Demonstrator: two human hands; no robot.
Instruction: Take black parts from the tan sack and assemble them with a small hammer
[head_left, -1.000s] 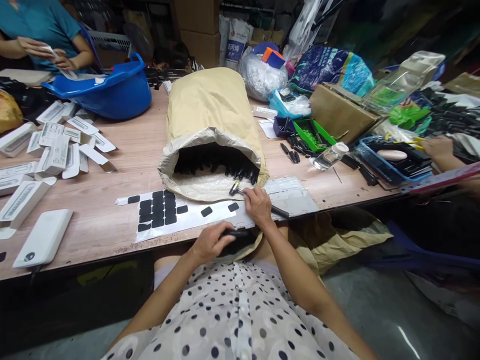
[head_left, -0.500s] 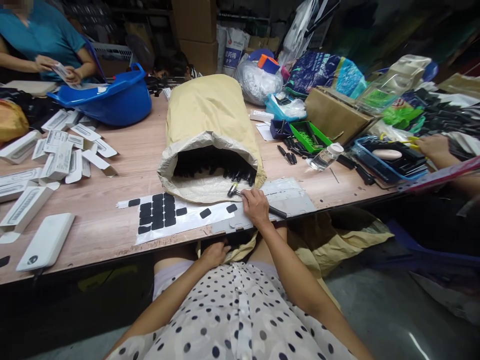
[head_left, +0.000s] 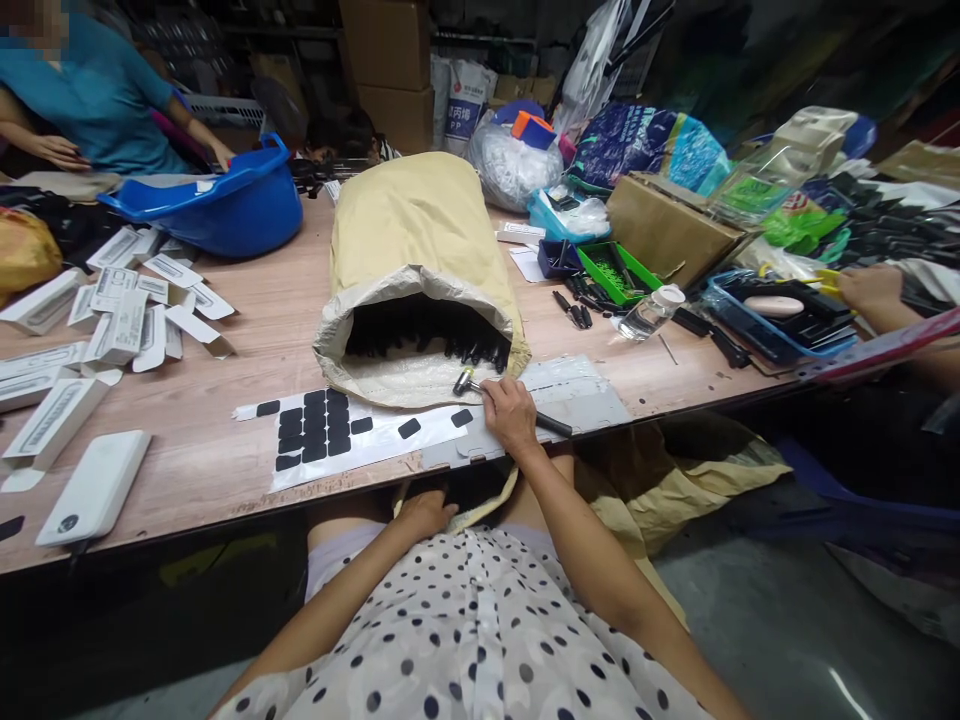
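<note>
A wide worktop is covered in smooth, pinkish wood-grain sheeting, its near edge scuffed and speckled. On it a bulging tan sack is laid with its mouth facing the wearer; the stiff, creased rim is lined in pale, crinkled material, and slim, glossy black pieces are heaped inside. Below the edge, a second tan sack is crumpled into loose folds, and a curved rim of similar stuff can be seen at the lap. At the far left a rounded tub of shiny blue plastic is set; at the right a brown cardboard box is tilted. Folded white card cartons, long and square-sided, are strewn at the left. Just before the near sack's mouth, a flat grey board and a glossy white sheet are laid end to end. The left hand is lowered to the lap beside the curved rim; whether anything is held in its grip cannot be told. By the right hand, above the board, a hammer is grasped, its grip closed around the shaft; the blunt metal head is pointed at the sack's mouth and the thick, dark handle is slanted toward the worktop edge. Matt black patches with rounded corners are stuck in rows on the sheet.
</note>
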